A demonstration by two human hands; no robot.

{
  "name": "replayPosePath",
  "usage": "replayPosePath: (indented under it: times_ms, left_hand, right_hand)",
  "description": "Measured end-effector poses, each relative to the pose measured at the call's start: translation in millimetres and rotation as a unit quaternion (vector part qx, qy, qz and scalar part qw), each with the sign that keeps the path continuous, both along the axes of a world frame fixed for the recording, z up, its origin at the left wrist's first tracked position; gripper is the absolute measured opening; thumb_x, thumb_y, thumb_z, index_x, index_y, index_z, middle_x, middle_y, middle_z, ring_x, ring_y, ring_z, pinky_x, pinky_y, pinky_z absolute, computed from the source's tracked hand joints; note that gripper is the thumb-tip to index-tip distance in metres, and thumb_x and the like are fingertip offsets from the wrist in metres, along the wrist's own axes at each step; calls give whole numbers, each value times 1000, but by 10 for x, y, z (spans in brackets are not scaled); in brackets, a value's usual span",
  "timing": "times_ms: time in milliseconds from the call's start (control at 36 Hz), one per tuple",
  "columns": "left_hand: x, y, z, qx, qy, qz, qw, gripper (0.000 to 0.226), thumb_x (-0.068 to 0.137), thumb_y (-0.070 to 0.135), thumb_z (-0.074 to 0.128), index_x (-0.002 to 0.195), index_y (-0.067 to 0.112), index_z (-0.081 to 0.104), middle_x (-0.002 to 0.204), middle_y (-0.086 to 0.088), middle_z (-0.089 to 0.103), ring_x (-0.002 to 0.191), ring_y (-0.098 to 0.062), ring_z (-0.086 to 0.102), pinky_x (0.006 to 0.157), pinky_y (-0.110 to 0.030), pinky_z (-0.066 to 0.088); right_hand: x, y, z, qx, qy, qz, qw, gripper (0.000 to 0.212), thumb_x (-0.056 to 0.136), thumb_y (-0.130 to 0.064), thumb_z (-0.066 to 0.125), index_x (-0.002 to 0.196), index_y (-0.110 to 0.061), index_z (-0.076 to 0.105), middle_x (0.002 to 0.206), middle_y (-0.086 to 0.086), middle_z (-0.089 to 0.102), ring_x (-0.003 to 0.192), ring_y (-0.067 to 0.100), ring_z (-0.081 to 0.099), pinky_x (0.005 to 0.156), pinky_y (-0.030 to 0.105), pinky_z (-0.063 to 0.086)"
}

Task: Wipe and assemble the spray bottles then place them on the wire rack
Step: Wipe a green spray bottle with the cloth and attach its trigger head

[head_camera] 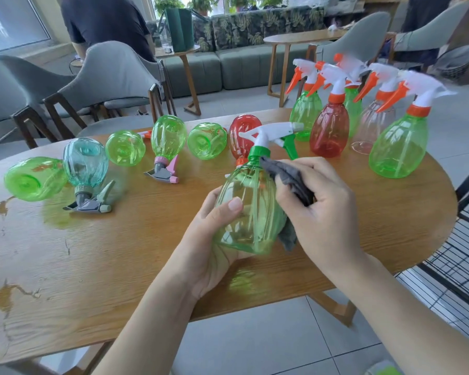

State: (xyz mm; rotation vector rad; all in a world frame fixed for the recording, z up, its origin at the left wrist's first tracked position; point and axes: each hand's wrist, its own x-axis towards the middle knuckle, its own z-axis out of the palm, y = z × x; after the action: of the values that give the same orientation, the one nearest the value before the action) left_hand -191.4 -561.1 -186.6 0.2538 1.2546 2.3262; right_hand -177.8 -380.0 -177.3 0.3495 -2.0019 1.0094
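Upright bottles [329, 131]: five, worktop [119, 239] right
Lying bottles [125, 148]: six
Left hand [214, 239]: fingers curled round green bottle [249, 212]
Right hand [322, 207]: fingers clamp grey cloth [290, 177] against it

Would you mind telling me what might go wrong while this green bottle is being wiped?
1. The left hand holds the green spray bottle near its base only, so the right hand pressing the grey cloth could push it loose.
2. Its trigger head sits close to the lying red bottle; a swing may knock it.
3. The upright bottles stand near the table edge and might topple.
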Motion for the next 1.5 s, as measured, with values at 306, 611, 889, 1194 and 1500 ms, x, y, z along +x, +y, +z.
replayPosePath:
  times_ms: [306, 611, 889, 1194, 1500]
  left_hand:
    - [11, -40, 78, 58, -55, -15, 997, 55, 92, 50, 60, 123, 4, 59, 104, -16, 64, 94, -29, 66, 86, -36, 57]
    - [-16, -5, 64, 54, -1, 52, 997, 88, 81, 37, 79, 150, -1, 40, 125, -22, 58, 107, -34, 64, 82, -45, 58]
    - [14, 15, 10, 15, 27, 44, 999, 74, 74, 33, 72, 144, 15, 53, 126, -20, 66, 104, -35, 65, 77, -46, 59]
    - [20, -19, 66, 53, -2, 13, 998, 47, 95, 46, 57, 127, 14, 70, 119, -18, 69, 98, -31, 70, 79, -45, 61]
    - [43, -19, 94, 108, -57, -9, 992, 62, 100, 61, 46, 113, 7, 74, 107, -14, 71, 99, -27, 71, 86, -39, 60]
  right_hand:
    - [214, -266, -226, 168, 131, 75, 974, 23, 93, -18, 77, 111, -2, 78, 96, 14, 69, 82, 31, 65, 86, 31, 55]
    - [118, -215, -69, 130, 88, 2, 988, 28, 94, -9, 64, 119, -2, 74, 107, 12, 66, 98, 26, 62, 99, 20, 44]
    - [88, -85, 164, 102, -53, -80, 990, 35, 95, -13, 57, 126, -4, 70, 118, 6, 70, 106, 17, 64, 91, 21, 48]
    - [196, -199, 45, 82, 24, -49, 995, 34, 94, -11, 57, 123, -1, 72, 114, 11, 67, 104, 24, 66, 94, 22, 49]
    - [290, -312, -62, 120, 100, 47, 987, 23, 88, -8, 72, 109, -2, 78, 100, 14, 67, 85, 28, 65, 85, 27, 53]
